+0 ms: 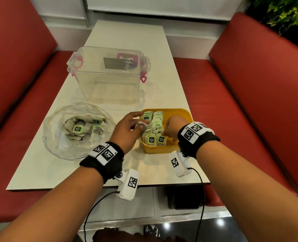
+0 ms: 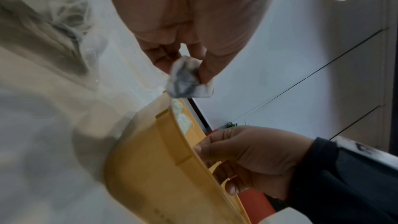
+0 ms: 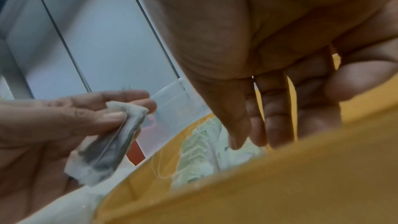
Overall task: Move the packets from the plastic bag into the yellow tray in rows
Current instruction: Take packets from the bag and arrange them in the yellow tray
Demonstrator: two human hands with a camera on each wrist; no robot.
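Your left hand (image 1: 127, 127) pinches a small white paper tea packet (image 1: 141, 126), your right hand (image 1: 173, 127) rests with loose fingers on the rows, so tuck it into the yellow plastic tray (image 1: 183, 113) next.

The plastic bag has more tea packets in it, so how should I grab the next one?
Reach down from above through the wide-open mouth of the plastic bag. The packets lie loose and flat in a heap, so pinch one on top by its thin paper edge with your fingers, probably the one showing its green label. The left hand already holds a packet.

red booth seats (image 1: 260, 95) flank a white table (image 1: 127, 41) — pale wall (image 1: 162, 4) behind.
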